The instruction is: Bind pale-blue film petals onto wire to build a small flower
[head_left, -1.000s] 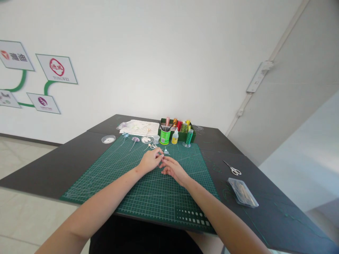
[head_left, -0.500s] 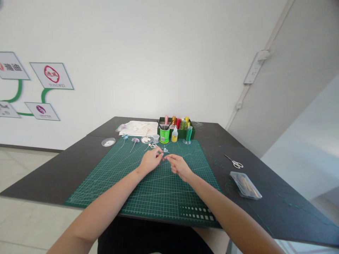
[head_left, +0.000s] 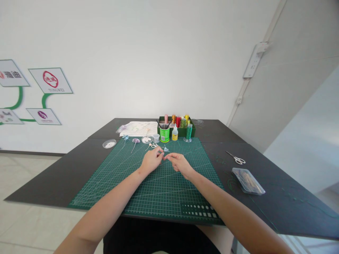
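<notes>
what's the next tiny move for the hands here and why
Probably draw the small pale piece nearer across the cutting mat: the left hand and right hand meet fingertip to fingertip beside it with both arms stretched well forward, and it looks too small to see clearly.

Craft workroom in office: cutting mat, thread spools, scissors, company logo signs on wall.

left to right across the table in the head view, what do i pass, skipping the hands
clear round dish, purple flower, green cup, glue bottle, green thread spool, scissors, clear plastic box
</notes>
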Tool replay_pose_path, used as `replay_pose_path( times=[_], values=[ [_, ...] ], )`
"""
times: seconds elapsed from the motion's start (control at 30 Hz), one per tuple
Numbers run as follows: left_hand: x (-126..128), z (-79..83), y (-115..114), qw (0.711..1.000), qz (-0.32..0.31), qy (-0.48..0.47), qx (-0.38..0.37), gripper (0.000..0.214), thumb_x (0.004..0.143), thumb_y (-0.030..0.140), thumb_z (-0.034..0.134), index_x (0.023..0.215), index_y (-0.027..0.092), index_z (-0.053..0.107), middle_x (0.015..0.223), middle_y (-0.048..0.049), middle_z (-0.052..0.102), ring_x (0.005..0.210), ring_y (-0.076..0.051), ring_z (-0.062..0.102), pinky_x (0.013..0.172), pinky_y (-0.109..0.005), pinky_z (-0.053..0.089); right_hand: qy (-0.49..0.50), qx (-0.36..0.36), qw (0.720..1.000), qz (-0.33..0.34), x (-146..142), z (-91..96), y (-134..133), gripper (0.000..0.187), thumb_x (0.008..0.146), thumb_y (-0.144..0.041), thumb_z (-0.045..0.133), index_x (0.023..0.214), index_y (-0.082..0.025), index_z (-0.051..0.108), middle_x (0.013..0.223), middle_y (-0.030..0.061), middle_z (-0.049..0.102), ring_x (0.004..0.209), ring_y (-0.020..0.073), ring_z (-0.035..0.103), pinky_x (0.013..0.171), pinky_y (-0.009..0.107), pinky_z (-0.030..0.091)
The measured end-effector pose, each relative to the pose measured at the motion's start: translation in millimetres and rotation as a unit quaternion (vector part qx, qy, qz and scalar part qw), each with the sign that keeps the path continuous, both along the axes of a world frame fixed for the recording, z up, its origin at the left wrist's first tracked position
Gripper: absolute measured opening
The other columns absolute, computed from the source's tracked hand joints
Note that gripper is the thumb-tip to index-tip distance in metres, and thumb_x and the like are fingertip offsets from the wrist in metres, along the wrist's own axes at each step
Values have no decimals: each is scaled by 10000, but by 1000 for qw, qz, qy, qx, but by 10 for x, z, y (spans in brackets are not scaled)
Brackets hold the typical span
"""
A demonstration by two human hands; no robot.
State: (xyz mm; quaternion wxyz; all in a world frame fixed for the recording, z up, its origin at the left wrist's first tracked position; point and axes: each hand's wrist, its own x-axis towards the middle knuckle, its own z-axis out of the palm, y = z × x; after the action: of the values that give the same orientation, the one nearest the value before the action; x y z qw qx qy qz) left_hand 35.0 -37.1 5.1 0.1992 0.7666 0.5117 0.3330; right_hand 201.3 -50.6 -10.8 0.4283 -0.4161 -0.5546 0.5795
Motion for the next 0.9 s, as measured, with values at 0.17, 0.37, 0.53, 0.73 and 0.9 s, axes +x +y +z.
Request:
replay_pose_path(
  times=[0.17,0.37,0.53,0.73,0.9],
  values=[
    [-34,19,20,1000,-1,-4,4,89,872,288,467,844,237,534,686,71,709,493,-119,633,584,-231,452,-41,69,997,7,32,73,-13,277,781,-413,596,867,-168,692,386,-101,293,340,56,207,350,207,157],
    [-36,37,-32,997,-40,59,-8,148,884,332,469,879,238,584,766,57,732,558,-114,642,597,-212,433,-82,174,981,-8,89,180,-20,275,796,-382,591,865,-157,733,530,-15,581,457,102,472,454,227,373],
    [7,39,-90,986,-69,148,31,128,867,313,529,894,263,644,800,56,732,726,-141,667,650,-210,407,-67,205,976,-10,141,263,-36,254,794,-365,594,866,-172,745,837,53,738,823,214,672,768,334,507],
    [38,44,-124,977,-128,165,52,127,888,334,543,890,277,657,885,74,737,816,-137,674,709,-206,408,-80,203,974,-66,221,203,83,240,786,-356,605,869,-187,754,917,59,751,892,241,687,836,374,511],
    [36,89,-149,973,-141,166,71,141,905,330,518,902,269,646,907,75,735,819,-129,671,713,-204,410,-93,199,972,-85,296,148,181,248,778,-350,609,873,-176,759,947,68,750,943,243,675,895,373,483]
  ],
)
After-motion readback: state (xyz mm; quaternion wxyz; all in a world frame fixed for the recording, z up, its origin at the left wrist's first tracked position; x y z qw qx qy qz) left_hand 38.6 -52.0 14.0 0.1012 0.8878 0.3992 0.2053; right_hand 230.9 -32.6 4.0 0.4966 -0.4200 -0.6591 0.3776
